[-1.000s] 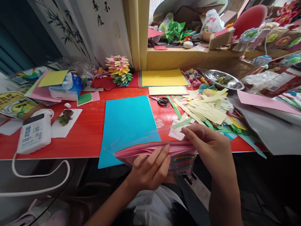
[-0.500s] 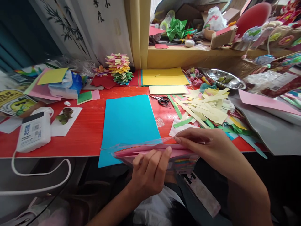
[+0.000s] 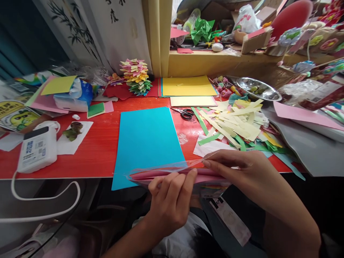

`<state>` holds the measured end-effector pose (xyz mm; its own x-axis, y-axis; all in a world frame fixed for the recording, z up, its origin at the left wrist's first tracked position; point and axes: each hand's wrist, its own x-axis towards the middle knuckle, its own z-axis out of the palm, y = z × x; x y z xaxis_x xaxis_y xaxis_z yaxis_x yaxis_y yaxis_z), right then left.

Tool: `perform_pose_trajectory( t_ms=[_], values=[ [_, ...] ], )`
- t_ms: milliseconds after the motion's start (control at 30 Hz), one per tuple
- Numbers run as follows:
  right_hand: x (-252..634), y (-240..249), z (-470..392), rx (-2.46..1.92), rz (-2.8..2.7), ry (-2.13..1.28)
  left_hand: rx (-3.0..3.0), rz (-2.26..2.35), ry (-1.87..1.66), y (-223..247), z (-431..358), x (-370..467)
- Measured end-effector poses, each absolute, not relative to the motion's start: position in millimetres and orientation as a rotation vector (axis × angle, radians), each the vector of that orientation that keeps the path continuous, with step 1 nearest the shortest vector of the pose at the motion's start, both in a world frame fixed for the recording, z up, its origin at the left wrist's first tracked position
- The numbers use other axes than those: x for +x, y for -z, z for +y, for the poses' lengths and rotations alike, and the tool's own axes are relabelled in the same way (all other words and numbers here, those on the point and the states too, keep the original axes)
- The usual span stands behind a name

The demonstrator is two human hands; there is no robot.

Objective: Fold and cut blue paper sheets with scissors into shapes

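A clear plastic packet [image 3: 212,190] with pink and other coloured paper inside is held over the table's front edge. My left hand [image 3: 172,197] grips its near side, fingers curled over the pink paper [image 3: 150,173]. The thumb and fingertips of my right hand [image 3: 233,166] pinch the packet's upper clear edge toward its right end. Just beyond the packet lies a blue sheet [image 3: 147,139], its near corner sticking out past the table edge. Black-handled scissors [image 3: 186,114] rest right of the blue sheet's far corner.
Cut paper strips [image 3: 231,120] heap on the red table [image 3: 104,157] at right, near a metal bowl [image 3: 258,89]. Yellow sheets [image 3: 186,86] and a folded-paper tower [image 3: 136,77] stand at the back. A white power bank-like device [image 3: 39,148] with a cable sits at left.
My right hand has shifted slightly right and down, still pinching the clear edge. The packet's lower printed part shows less than before. My left hand keeps its grip.
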<state>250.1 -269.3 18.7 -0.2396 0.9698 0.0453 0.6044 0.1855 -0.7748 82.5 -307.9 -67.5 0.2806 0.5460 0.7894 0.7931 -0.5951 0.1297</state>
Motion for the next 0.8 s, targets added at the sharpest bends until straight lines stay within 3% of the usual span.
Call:
perform_pose_trajectory(
  t_ms=[267, 800],
  values=[
    [251, -17, -273, -1.528, -1.916, -0.909, -2.339, -1.354, 1.334, 55, -309, 84],
    [252, -16, -274, -1.513, -1.898, -0.878, -2.179, -1.027, 1.204, 73, -305, 77]
  ],
)
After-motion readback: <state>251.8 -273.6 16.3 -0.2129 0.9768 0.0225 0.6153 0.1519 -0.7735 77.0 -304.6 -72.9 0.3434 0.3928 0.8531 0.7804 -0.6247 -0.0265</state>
